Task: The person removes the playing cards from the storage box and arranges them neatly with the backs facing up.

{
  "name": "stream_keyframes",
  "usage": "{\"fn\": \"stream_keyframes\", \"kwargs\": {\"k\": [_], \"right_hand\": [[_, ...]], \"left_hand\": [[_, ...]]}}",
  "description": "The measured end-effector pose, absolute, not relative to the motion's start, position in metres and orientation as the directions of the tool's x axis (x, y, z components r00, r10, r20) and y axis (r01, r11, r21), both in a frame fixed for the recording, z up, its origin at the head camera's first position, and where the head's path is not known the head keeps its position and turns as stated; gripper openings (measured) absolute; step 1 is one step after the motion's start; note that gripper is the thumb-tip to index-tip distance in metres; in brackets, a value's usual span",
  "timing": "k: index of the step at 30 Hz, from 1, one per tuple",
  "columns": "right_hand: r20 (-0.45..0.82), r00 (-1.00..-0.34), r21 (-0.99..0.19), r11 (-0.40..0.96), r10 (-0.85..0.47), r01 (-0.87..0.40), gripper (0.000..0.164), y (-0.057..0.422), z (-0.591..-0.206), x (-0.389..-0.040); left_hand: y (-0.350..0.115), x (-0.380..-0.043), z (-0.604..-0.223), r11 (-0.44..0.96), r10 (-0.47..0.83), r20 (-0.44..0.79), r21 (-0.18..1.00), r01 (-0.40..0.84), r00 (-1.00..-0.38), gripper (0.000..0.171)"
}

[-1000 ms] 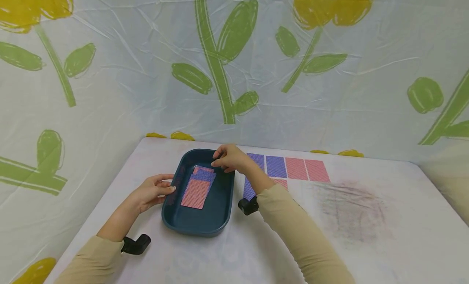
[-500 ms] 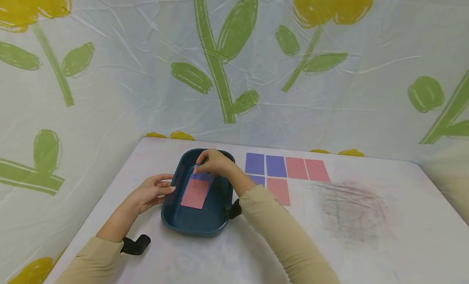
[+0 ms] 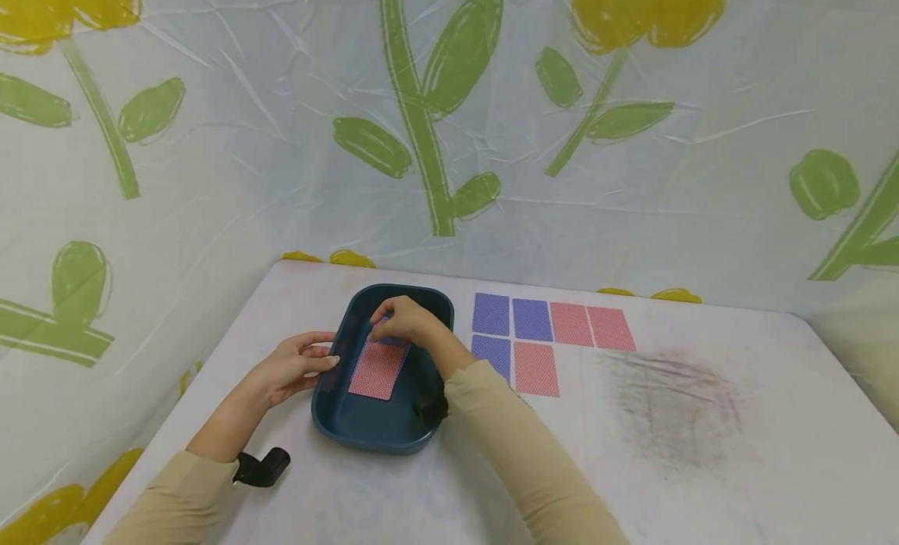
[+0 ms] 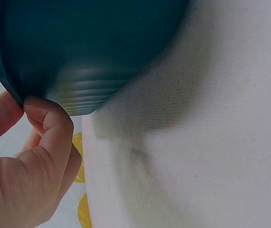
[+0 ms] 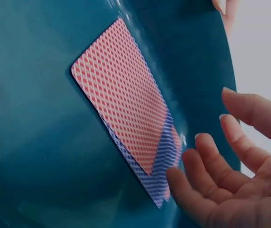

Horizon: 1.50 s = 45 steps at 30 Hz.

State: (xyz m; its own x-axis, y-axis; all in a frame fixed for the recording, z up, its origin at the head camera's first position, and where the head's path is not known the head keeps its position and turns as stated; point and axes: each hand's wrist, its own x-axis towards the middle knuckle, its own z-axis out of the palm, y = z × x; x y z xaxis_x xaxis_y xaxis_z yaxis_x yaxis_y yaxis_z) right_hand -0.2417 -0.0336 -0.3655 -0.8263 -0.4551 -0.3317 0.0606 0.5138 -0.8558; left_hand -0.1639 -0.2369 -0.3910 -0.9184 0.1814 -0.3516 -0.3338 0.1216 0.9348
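Nothing is held by the right hand (image 3: 407, 320), whose fingers are spread loosely apart over the far end of the cards in the tray (image 3: 372, 430). The tray's rim is pinched at its left side by the left hand (image 3: 298, 365).

Inside the tray, one red card (image 3: 375, 373) is laid uppermost, a blue card (image 5: 163, 154) is partly covered by it, and a strip of another red card (image 5: 177, 138) is seen beneath the blue; at least three are stacked, but the full number cannot be told.

Beyond the tray, six cards are laid flat on the worktop (image 3: 808, 451): three blue cards (image 3: 491, 315) and three red cards (image 3: 570, 324), four in the far row and two in the nearer. A dark smudge (image 3: 674, 412) is seen to their right.

In the head view, the stack's far end is covered by the right hand; by the right wrist view its fanned layers are revealed. The tray's ridged outer wall (image 4: 90, 90) is shown only from the left wrist.
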Motion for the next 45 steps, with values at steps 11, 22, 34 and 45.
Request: {"fn": "stream_keyframes", "kwargs": {"k": [11,22,34,45], "right_hand": [[-0.351,-0.840,-0.586,0.796,-0.414,-0.147,0.033,-0.041,-0.381,-0.242],[-0.403,-0.858,-0.361,0.917,-0.317,-0.169,0.031,-0.049,-0.383,-0.239],[-0.232,-0.901,-0.483,0.847,-0.366,-0.220,0.029,-0.048,-0.376,-0.237],[-0.336,-0.852,-0.698,0.714,-0.401,-0.060,0.024,-0.033,-0.360,-0.230]], "left_hand": [[-0.236,-0.163,-0.390,0.124,0.181,-0.343,0.938,-0.324,-0.922,0.056],[-0.235,-0.165,-0.392,0.129,0.178,-0.338,0.939,-0.319,-0.924,0.056],[-0.237,-0.161,-0.392,0.143,0.163,-0.350,0.934,-0.329,-0.922,0.056],[-0.234,-0.162,-0.391,0.144,0.163,-0.353,0.932,-0.332,-0.921,0.056]]}}
